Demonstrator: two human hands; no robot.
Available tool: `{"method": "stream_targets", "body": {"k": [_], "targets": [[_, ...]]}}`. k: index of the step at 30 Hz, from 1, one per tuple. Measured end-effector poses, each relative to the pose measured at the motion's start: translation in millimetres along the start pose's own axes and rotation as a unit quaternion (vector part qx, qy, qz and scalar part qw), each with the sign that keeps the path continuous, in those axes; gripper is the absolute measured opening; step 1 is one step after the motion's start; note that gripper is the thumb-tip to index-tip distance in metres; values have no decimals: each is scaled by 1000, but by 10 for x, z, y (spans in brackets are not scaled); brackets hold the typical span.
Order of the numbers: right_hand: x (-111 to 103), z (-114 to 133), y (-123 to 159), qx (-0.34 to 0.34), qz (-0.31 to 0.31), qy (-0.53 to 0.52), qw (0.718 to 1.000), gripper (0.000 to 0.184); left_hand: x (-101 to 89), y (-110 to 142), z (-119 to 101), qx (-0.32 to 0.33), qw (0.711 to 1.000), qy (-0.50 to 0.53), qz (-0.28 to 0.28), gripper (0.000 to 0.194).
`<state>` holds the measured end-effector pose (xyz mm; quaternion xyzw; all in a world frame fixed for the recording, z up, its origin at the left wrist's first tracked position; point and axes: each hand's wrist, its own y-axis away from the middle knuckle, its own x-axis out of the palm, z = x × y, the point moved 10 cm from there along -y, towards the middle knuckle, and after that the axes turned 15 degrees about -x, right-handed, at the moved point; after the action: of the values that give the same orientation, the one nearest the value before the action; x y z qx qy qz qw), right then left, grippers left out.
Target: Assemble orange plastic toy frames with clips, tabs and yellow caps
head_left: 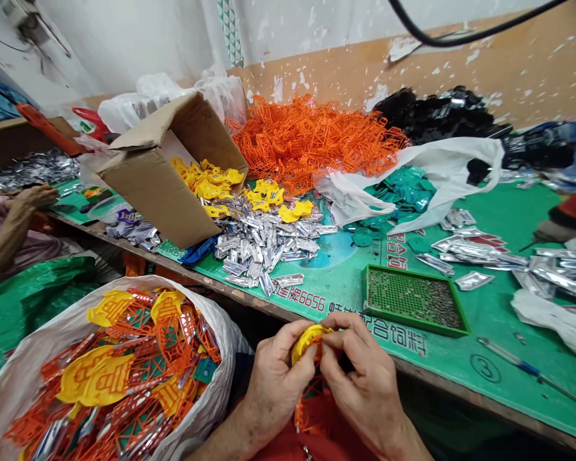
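Observation:
Both hands meet at the front edge of the table. My left hand (pixel 276 368) is closed around a yellow plastic part (pixel 303 342), thumb pressed on its near face. My right hand (pixel 365 371) pinches at the right side of the same piece; whether a smaller item sits between its fingertips is hidden. Below the hands hangs an orange plastic lattice piece (pixel 301 413), partly covered by them. A green tray (pixel 415 326) of small metal bits lies just beyond my right hand. Silver parts (pixel 264 246) are heaped farther off, near loose yellow parts (pixel 295 211).
A sack (pixel 221 326) of orange and yellow pieces stands at left. Behind are a tipped cardboard box (pixel 158 186), an orange lattice pile (pixel 317 137) and a white bag (pixel 451 166) with teal parts. A screwdriver (pixel 523 365) lies right. Co-workers' hands (pixel 29 198) (pixel 554 230) show either side.

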<state>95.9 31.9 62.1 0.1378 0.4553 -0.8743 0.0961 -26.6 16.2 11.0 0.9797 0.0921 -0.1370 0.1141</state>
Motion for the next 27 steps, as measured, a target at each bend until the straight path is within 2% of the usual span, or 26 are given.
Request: {"method": "stream_targets", "body": {"k": [5, 10, 13, 20, 27], "targets": [[-42, -61, 50, 36, -33, -13, 999, 16, -37, 16, -92, 16, 999, -30, -17, 22], [23, -353, 237, 188, -35, -117, 975, 17, -35, 46, -188, 57, 998, -24, -19, 20], [70, -438, 276, 237, -21, -162, 958, 18, -36, 77, -250, 90, 995, -33, -26, 22], [48, -436, 230, 235, -47, -227, 944, 13, -45, 146, -341, 132, 988, -72, -41, 27], [81, -508, 248, 281, -62, -326, 900, 13, -5, 187, -384, 157, 983, -90, -30, 28]]}}
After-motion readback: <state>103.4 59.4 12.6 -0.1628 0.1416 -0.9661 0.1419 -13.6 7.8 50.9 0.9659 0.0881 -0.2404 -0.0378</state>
